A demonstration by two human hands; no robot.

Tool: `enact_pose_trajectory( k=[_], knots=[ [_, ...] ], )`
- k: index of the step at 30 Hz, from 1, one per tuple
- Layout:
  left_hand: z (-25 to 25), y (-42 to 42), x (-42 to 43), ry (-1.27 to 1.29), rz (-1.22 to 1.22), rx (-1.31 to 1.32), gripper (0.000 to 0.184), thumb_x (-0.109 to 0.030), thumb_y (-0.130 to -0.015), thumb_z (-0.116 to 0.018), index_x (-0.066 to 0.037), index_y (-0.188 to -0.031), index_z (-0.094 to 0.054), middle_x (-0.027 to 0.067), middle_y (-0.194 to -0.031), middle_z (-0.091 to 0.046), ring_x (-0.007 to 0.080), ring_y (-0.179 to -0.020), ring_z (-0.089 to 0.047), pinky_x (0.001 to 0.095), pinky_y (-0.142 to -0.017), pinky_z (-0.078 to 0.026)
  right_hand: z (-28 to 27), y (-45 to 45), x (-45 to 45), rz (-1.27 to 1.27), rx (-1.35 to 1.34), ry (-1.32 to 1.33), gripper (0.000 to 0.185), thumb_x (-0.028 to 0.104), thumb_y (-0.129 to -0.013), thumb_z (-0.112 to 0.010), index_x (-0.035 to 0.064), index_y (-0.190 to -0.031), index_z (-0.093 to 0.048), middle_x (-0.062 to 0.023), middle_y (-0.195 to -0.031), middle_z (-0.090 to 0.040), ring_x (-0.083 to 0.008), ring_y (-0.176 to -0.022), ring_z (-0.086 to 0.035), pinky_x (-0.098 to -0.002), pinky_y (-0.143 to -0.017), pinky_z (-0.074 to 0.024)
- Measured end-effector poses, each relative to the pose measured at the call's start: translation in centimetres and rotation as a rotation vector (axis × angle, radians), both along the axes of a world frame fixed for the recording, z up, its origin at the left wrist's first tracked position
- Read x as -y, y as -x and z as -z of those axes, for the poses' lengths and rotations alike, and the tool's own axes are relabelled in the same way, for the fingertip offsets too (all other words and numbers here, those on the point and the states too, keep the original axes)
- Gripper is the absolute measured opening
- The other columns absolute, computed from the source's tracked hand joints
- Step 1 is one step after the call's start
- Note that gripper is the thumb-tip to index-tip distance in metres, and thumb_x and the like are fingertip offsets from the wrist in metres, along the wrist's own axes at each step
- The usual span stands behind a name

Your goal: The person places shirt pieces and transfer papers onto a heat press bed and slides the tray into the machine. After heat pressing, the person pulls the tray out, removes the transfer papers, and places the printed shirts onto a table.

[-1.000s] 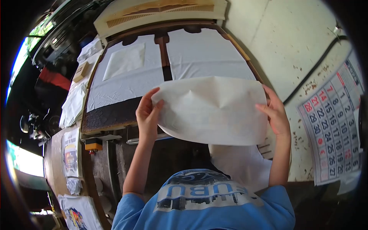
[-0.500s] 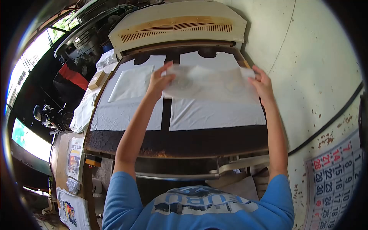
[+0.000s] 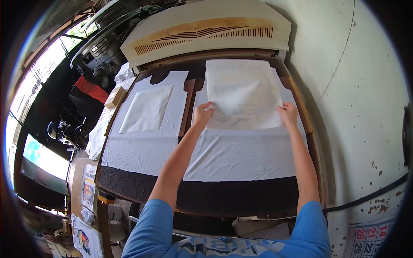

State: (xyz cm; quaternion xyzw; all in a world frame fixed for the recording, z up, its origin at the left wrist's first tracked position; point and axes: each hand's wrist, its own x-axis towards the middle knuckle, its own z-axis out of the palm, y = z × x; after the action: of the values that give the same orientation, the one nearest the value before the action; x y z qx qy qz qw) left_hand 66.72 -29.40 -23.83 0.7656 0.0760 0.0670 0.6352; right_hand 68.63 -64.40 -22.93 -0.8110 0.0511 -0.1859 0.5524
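A translucent white transfer sheet, its faint print showing through, lies nearly flat over a white shirt on the right of the dark press bed. My left hand pinches the sheet's left edge, and my right hand pinches its right edge. Whether the whole sheet touches the cloth I cannot tell. To the left, a second white shirt is spread out, with another white sheet on its chest.
Behind the bed stands the cream vented press housing. A pale wall runs close along the right side, with a calendar low on it. Folded white cloths, a small box and printed shirts line the left.
The sheet, blurred and bunched between my hands before, is now spread over the right shirt. Both hands sit lower in view, my left further right, and the camera view has shifted.
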Motion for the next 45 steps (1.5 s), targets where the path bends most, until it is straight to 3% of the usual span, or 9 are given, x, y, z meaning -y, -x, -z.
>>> enact_pose_trajectory(
  k=[1, 4, 7, 12, 17, 21, 29, 38, 45],
  knots=[
    [1.6, -0.9, 0.1, -0.13, -0.018, -0.015, 0.044, -0.006, -0.071, -0.064, -0.007, -0.114, -0.057, 0.0137, -0.096, -0.062, 0.0174, -0.076, -0.06, 0.0281, -0.063, -0.049, 1.4, -0.8, 0.3, 0.013, 0.001, 0.047, 0.028, 0.011, -0.068, -0.069, -0.0054, -0.089, -0.06, -0.0128, -0.074, -0.065, -0.0151, -0.062, -0.06, -0.0266, -0.057, -0.0452],
    [4.1, -2.2, 0.8, -0.067, 0.015, -0.112, 0.044, -0.01, -0.071, -0.065, -0.005, -0.114, -0.056, 0.0161, -0.096, -0.062, 0.0199, -0.078, -0.061, 0.0305, -0.066, -0.049, 4.4, -2.3, 0.7, 0.062, -0.018, 0.167, 0.028, 0.011, -0.066, -0.069, -0.0045, -0.087, -0.06, -0.0123, -0.072, -0.065, -0.0168, -0.063, -0.061, -0.0275, -0.058, -0.0457],
    [5.4, -1.5, 1.2, -0.178, -0.044, -0.15, 0.046, -0.01, -0.067, -0.066, -0.005, -0.112, -0.058, 0.0181, -0.104, -0.06, 0.0246, -0.088, -0.06, 0.0338, -0.071, -0.049, 5.9, -2.9, 0.8, 0.12, -0.053, 0.283, 0.03, 0.015, -0.065, -0.07, -0.0039, -0.087, -0.061, -0.0146, -0.075, -0.065, -0.022, -0.066, -0.063, -0.0308, -0.061, -0.0475],
    [4.8, -0.1, 1.3, -0.313, -0.079, -0.181, 0.046, -0.006, -0.062, -0.066, -0.004, -0.107, -0.06, 0.0198, -0.108, -0.057, 0.0288, -0.094, -0.058, 0.0345, -0.076, -0.048, 7.0, -3.6, 1.0, 0.163, -0.084, 0.3, 0.035, 0.019, -0.064, -0.071, -0.0029, -0.09, -0.062, -0.0151, -0.078, -0.065, -0.024, -0.071, -0.064, -0.032, -0.064, -0.048],
    [5.4, -0.2, 1.3, -0.399, -0.142, -0.129, 0.037, -0.005, -0.058, -0.07, -0.005, -0.095, -0.065, 0.0193, -0.101, -0.058, 0.0309, -0.095, -0.055, 0.0362, -0.081, -0.046, 4.6, -1.5, 1.5, 0.198, -0.146, 0.197, 0.038, 0.018, -0.063, -0.071, -0.0023, -0.094, -0.061, -0.0143, -0.082, -0.065, -0.0224, -0.073, -0.063, -0.0317, -0.064, -0.0479],
    [5.6, -0.2, 2.0, -0.353, -0.175, -0.147, 0.034, -0.006, -0.059, -0.07, -0.005, -0.092, -0.065, 0.0194, -0.101, -0.057, 0.031, -0.097, -0.054, 0.0365, -0.082, -0.045, 4.1, 0.6, 2.6, 0.088, -0.263, 0.146, 0.037, 0.011, -0.062, -0.067, -0.0008, -0.096, -0.061, -0.016, -0.082, -0.065, -0.0234, -0.072, -0.063, -0.0319, -0.066, -0.0484],
    [4.9, -0.6, 3.1, -0.404, -0.126, -0.027, 0.028, -0.006, -0.061, -0.068, -0.003, -0.089, -0.066, 0.0153, -0.083, -0.064, 0.0275, -0.076, -0.062, 0.0344, -0.07, -0.049, 5.9, -0.4, 3.3, 0.091, -0.106, 0.266, 0.031, 0.006, -0.062, -0.067, -0.0009, -0.092, -0.062, -0.0109, -0.075, -0.065, -0.0173, -0.066, -0.062, -0.0277, -0.059, -0.0484],
    [5.4, 0.2, 1.6, -0.489, -0.062, -0.066, 0.026, -0.008, -0.062, -0.071, -0.004, -0.087, -0.065, 0.0158, -0.099, -0.056, 0.0252, -0.082, -0.058, 0.034, -0.078, -0.046, 6.1, 0.9, 3.4, 0.097, -0.071, 0.32, 0.026, 0.006, -0.062, -0.065, -0.002, -0.087, -0.063, -0.0136, -0.073, -0.064, -0.0242, -0.068, -0.062, -0.0322, -0.064, -0.0487],
    [4.8, 1.1, 1.8, -0.525, -0.08, -0.048, 0.03, 0.0, -0.059, -0.072, -0.004, -0.087, -0.065, 0.0132, -0.098, -0.055, 0.0212, -0.076, -0.058, 0.0329, -0.074, -0.047, 6.3, 1.4, 2.7, 0.091, -0.035, 0.398, 0.02, 0.002, -0.062, -0.064, -0.0025, -0.082, -0.064, -0.0154, -0.072, -0.063, -0.027, -0.068, -0.062, -0.0326, -0.064, -0.048]
  ],
)
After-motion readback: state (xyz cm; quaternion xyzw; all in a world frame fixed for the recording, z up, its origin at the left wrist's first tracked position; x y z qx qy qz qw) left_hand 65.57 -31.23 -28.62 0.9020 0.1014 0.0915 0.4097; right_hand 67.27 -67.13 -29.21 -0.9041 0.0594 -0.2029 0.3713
